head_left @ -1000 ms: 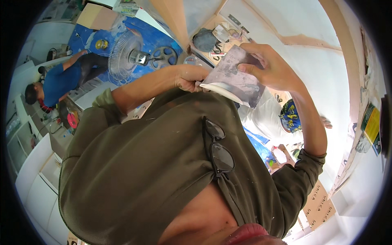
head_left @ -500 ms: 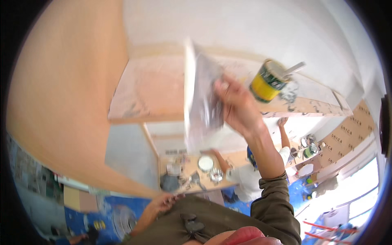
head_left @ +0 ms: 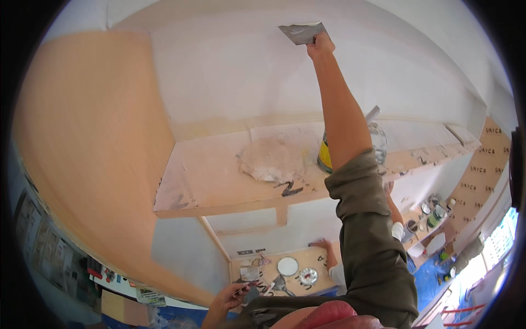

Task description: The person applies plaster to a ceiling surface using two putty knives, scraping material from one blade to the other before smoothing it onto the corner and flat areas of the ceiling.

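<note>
Through my remote head view, the right hand [head_left: 322, 45] is closed on a broad scraper [head_left: 301, 34], above the shelf's [head_left: 208, 170] back edge, before the white wall [head_left: 230, 71]. Its pale-coated edge faces up, long axis roughly left to right; the metal is flat, grey, smudged. The left hand [head_left: 226, 299] is low, its grip unclear to me.

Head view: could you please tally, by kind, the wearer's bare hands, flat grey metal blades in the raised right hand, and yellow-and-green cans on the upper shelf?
Bare left hand and bare right hand: 2
Flat grey metal blade: 1
Yellow-and-green can, partly hidden: 1
Total: 4
</note>
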{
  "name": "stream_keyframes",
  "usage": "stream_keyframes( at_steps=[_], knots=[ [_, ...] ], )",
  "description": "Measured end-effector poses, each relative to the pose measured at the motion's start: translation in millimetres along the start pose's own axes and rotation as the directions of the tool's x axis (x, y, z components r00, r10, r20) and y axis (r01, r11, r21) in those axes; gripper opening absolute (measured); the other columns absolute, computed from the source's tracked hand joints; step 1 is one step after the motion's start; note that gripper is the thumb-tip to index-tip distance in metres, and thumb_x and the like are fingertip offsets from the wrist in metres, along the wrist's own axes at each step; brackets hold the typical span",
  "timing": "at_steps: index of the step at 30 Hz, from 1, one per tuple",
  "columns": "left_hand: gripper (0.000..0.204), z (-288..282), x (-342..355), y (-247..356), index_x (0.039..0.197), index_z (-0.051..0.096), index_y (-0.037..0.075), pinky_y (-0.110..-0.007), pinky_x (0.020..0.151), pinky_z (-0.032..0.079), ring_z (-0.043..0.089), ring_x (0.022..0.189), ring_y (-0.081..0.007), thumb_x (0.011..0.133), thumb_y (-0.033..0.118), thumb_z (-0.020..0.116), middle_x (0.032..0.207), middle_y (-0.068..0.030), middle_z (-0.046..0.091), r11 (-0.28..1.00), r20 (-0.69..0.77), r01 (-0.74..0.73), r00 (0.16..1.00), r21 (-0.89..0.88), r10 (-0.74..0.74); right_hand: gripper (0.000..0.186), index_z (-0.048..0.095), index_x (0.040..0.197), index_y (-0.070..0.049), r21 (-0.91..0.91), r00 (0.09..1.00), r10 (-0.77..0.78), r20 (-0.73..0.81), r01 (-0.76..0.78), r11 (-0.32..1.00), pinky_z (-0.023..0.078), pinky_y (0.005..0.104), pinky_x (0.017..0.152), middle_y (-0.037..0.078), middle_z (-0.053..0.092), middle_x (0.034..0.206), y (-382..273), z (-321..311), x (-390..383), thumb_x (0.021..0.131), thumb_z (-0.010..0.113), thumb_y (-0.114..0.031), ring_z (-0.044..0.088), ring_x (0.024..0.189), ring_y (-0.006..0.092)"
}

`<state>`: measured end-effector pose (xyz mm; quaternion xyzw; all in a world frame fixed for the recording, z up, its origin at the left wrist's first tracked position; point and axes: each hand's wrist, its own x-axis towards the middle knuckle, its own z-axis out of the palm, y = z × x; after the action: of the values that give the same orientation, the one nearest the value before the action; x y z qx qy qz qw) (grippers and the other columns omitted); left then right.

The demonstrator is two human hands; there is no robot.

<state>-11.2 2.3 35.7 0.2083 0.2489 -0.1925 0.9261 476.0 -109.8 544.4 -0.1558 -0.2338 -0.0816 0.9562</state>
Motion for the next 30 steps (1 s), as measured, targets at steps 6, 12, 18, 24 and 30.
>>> stream_keyframes(
  at_steps=[6, 12, 18, 24, 30],
  knots=[
    [0.041, -2, 0, -16, 0.124, 0.037, -0.006, -0.011, 0.045, 0.034, 0.038, 0.054, -0.0004, 0.085, 0.004, 0.043, 0.073, 0.0024, 0.046, 0.989, 0.157, -0.026, 0.986, -0.143, 0.049, 0.043, 0.039, 0.119, 0.002, 0.126, 1.000, -0.020, -0.002, 0.020, 0.992, 0.048, 0.0371, 0.076, 0.012, 0.046, 0.114, 33, 22, 25, 0.077, 0.038, 0.005, 0.052, 0.094, 0.0225],
    [0.045, 6, 18, -22, 0.124, 0.035, -0.008, -0.011, 0.035, 0.032, 0.041, 0.050, -0.0012, 0.082, 0.000, 0.049, 0.072, -0.0018, 0.050, 0.956, 0.049, -0.068, 0.995, -0.287, 0.086, 0.038, 0.042, 0.117, 0.001, 0.108, 0.987, 0.061, -0.148, -0.045, 0.993, 0.043, 0.0332, 0.064, 0.011, 0.047, 0.114, 36, 38, 26, 0.079, 0.040, 0.002, 0.051, 0.088, 0.0192],
    [0.043, -36, 54, -21, 0.123, 0.035, -0.010, -0.011, 0.036, 0.033, 0.041, 0.053, -0.0019, 0.083, 0.001, 0.048, 0.077, -0.0046, 0.051, 0.966, 0.047, -0.092, 0.993, -0.241, 0.106, 0.036, 0.040, 0.112, 0.010, 0.160, 0.990, -0.021, -0.141, 0.043, 0.986, 0.051, 0.0413, 0.073, 0.016, 0.048, 0.108, 32, 38, 52, 0.076, 0.041, 0.009, 0.054, 0.091, 0.0275],
    [0.040, -54, 65, -31, 0.121, 0.036, -0.011, -0.011, 0.037, 0.033, 0.041, 0.055, -0.0032, 0.084, 0.001, 0.048, 0.080, -0.0069, 0.052, 0.952, -0.011, -0.170, 0.985, -0.256, 0.173, 0.035, 0.043, 0.116, 0.006, 0.282, 0.998, -0.034, -0.060, 0.049, 0.958, 0.047, 0.0337, 0.069, 0.014, 0.048, 0.115, 21, 59, 44, 0.082, 0.042, 0.001, 0.053, 0.091, 0.0230],
    [0.042, -19, 32, -38, 0.123, 0.036, -0.009, -0.010, 0.037, 0.031, 0.040, 0.054, -0.0020, 0.085, 0.004, 0.047, 0.080, -0.0057, 0.051, 0.959, 0.056, -0.130, 0.987, -0.252, 0.149, 0.032, 0.043, 0.114, 0.007, 0.255, 0.995, -0.036, -0.088, 0.057, 0.965, 0.049, 0.0340, 0.074, 0.015, 0.048, 0.114, 6, 66, 25, 0.083, 0.041, 0.002, 0.053, 0.093, 0.0239]
  ],
)
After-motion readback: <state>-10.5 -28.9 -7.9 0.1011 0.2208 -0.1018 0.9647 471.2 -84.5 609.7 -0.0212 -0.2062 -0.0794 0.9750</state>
